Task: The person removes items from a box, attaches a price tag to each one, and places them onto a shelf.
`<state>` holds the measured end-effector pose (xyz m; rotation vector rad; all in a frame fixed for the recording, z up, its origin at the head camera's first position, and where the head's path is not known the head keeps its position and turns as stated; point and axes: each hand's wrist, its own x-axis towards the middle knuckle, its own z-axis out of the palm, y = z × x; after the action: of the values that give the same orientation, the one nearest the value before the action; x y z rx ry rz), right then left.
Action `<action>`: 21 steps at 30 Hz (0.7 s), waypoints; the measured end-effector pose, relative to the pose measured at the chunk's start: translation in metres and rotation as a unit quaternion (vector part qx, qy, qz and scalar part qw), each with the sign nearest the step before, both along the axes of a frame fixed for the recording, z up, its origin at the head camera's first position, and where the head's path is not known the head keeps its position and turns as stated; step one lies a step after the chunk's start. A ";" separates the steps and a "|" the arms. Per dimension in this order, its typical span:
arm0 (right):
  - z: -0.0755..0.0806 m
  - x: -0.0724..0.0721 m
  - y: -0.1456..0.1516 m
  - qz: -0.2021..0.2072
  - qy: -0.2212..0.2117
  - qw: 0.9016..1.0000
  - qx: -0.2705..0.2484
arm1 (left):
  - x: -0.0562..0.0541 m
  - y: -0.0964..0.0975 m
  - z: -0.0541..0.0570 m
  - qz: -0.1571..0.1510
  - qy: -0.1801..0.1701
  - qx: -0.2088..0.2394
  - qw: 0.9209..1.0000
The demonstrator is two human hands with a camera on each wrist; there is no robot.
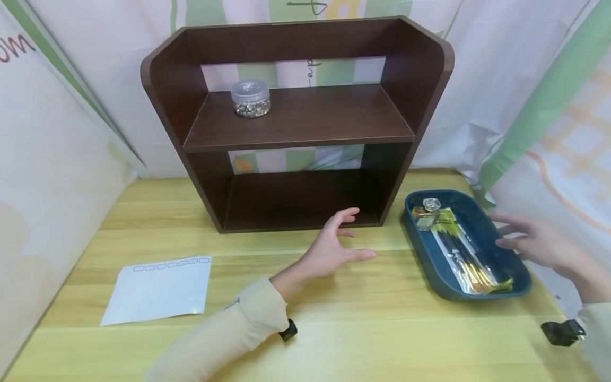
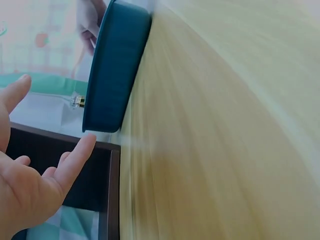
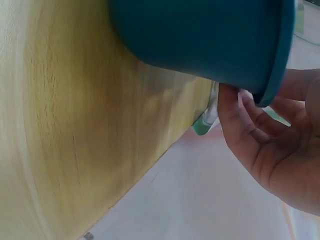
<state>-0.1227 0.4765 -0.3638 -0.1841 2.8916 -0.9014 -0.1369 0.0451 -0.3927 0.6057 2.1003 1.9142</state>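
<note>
A dark blue tray [image 1: 431, 265] stands at the right of the table. In it lie a small glass perfume bottle [image 1: 426, 215] with a faceted clear stopper and a clear packet [image 1: 460, 254] of slim dark sticks with gold-coloured ends. My right hand [image 1: 541, 244] holds the tray's right rim; in the right wrist view its thumb is over the rim and its fingers [image 3: 235, 115] are against the outside wall. My left hand [image 1: 329, 249] is over the table left of the tray, apart from it, holding nothing, with fingers and thumb spread.
A dark brown two-tier shelf [image 1: 300, 119] stands at the back. On its upper board is a clear lidded jar [image 1: 251, 99] of small silvery bits. A white sheet [image 1: 159, 292] lies at the left of the wooden table [image 1: 363, 339]. Printed curtains [image 1: 525, 79] hang around.
</note>
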 end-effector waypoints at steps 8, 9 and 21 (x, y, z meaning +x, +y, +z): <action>-0.002 0.002 0.007 -0.018 -0.009 1.000 -0.007 | -0.004 0.031 -0.002 -0.030 -0.024 0.008 0.999; -0.002 0.003 0.007 -0.019 -0.009 1.000 -0.009 | -0.004 0.034 -0.002 -0.034 -0.033 0.008 0.999; -0.004 0.013 0.006 -0.013 -0.022 0.999 -0.023 | -0.014 0.079 0.004 -0.039 -0.028 -0.016 0.999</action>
<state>-0.1100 0.4827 -0.3674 -0.1280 2.8416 -0.9649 -0.1508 0.1243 -0.3889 0.6121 2.0383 1.8309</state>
